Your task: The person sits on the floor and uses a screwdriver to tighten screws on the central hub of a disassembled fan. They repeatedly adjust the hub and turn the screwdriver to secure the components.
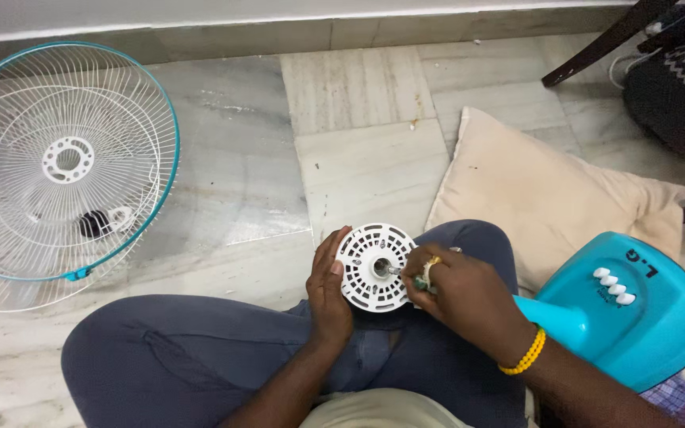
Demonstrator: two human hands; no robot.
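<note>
A round white motor cover [374, 267], pierced with rows of small slots and with a metal shaft at its centre, is held upright over the lap, between the knees of dark blue trousers [200, 357]. Its left rim is steadied by the left hand [328, 292], whose fingers are curled narrowly around the edge, the thumb lying along the rim. The right hand [461, 295] is placed against the right side of the cover; its fingers are pinched closed on a small tool [422, 279] with a greenish handle, the tip of which is set at the shaft in the middle. Whether the tip actually touches the shaft cannot be told. A ring is worn on a finger of the right hand, and a yellow bead bracelet [526, 354] is seen on the right wrist. The turquoise fan base [636, 317], with a row of white push buttons on top, is lying just beside the right forearm. A beige cushion [549, 190] is spread on the marble floor [358, 158] behind the knees. Well apart to the left, two white wire fan guards [57, 166], one rimmed in turquoise, are laid on the floor. A dark chair leg is seen at the upper right.
</note>
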